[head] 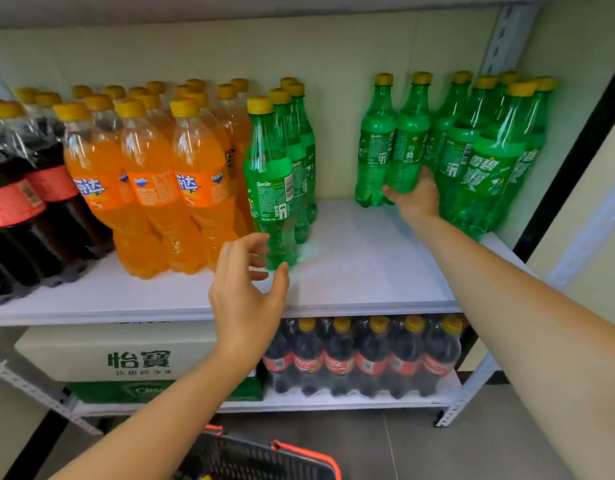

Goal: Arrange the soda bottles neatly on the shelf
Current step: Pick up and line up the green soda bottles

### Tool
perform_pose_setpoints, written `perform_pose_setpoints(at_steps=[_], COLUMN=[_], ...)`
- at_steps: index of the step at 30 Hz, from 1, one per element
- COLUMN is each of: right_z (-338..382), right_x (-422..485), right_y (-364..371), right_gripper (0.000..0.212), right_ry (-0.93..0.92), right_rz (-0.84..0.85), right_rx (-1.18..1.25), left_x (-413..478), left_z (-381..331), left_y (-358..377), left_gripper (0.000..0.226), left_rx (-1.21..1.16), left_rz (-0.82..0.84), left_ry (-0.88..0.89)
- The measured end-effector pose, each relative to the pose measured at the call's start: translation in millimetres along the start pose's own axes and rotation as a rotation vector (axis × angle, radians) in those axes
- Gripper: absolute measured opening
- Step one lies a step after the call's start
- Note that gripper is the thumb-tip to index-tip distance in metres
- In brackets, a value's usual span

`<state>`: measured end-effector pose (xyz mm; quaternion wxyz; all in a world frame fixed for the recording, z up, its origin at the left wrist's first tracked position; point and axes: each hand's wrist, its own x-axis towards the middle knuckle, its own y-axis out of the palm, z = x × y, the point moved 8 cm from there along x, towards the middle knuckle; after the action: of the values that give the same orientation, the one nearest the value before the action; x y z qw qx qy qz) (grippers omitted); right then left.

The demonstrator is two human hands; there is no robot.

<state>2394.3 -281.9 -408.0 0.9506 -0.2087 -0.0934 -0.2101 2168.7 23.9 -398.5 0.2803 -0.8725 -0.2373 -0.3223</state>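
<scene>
Bottom edge: dark mesh basket (264,459) with red trim, on the floor by the person's feet.

Lower tier: white carton (126,355) with green print at left. A shrink-wrapped cola pack (365,358) stands just beside it at right.

Left hand (245,292): raised at the front edge of the shelf board (351,271). Fingers spread and loosely curved, thumb apart, holding nothing. The fingertips sit at the base of the front Sprite bottle (269,181) (cannot tell whether they touch it). That bottle stands upright at the head of a single file of green bottles running back to the wall, just beside the Fanta bottles (150,174).

Further left: dark cola bottles (18,202), still in plastic wrap.

Middle of the board: bare white gap between the Sprite file and the right Sprite group (479,161).

Right hand (415,199): arm stretched deep over the board. Palm and fingers wrapped round the lower body of the held Sprite bottle (408,143), thumb on its left side. The bottle is upright, second from the left in the back row, with another green bottle touching on its left.
</scene>
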Motion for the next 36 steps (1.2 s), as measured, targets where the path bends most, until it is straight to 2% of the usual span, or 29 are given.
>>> perform_pose_setpoints(at_steps=[3,6,9,13,16,19,25,31,36], right_z=[0,-1,-3,-12,-16,-14,-10,-9,-11], right_x=[9,17,23,32,36,39,29,-16,-68], right_y=[0,3,5,1,5,9,4,-10,-27], right_gripper=[0.079,0.081,0.076,0.064,0.072,0.077,0.076,0.072,0.071], right_ry=[-0.038,-0.041,-0.050,-0.058,-0.081,-0.111,-0.104,-0.064,0.092], right_rz=[-0.025,-0.048,-0.060,-0.055,-0.003,0.047,0.059,0.103,0.182], right_rx=[-0.059,-0.117,-0.117,-0.057,-0.043,-0.079,-0.086,0.122,0.389], left_x=[13,42,76,116,136,153,157,121,73], left_z=[-25,-36,-26,-1,18,25,32,22,7], left_y=[31,85,144,202,241,270,278,235,188], left_gripper=[0.027,0.026,0.033,0.048,0.068,0.075,0.074,0.075,0.082], left_rx=[-0.145,-0.216,-0.248,-0.182,-0.150,-0.184,-0.287,-0.392,-0.513], left_rz=[0.137,0.276,0.326,0.289,0.323,0.368,0.322,0.257,0.340], left_ry=[0.061,-0.029,-0.163,-0.235,-0.293,-0.276,-0.290,-0.313,-0.386])
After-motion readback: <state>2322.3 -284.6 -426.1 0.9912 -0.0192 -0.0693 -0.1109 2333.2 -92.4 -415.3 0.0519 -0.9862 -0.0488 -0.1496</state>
